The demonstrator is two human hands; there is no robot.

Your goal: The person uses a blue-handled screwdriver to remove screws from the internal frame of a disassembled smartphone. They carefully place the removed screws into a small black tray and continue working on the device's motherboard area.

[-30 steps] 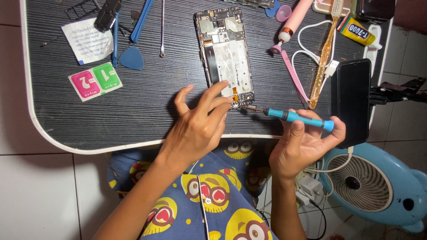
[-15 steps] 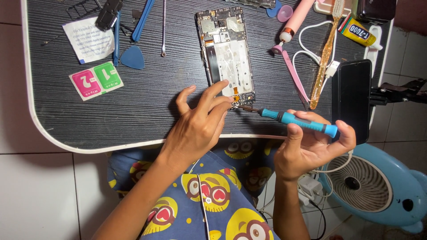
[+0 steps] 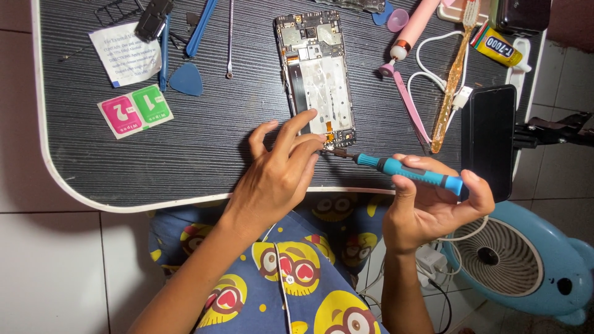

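Left hand (image 3: 278, 176) reaches up from the near table edge, forearm angled in from below, fingers spread and curved, their tips resting on the bottom end of the opened phone (image 3: 317, 77), holding nothing. Right hand (image 3: 433, 201), palm up just right of the phone's lower end and off the dark table (image 3: 204, 154), has its fingers closed around a blue-handled screwdriver (image 3: 408, 171). That tool lies nearly level, its tip touching the phone's bottom corner. Further right of the phone stands a black slab (image 3: 489, 139).
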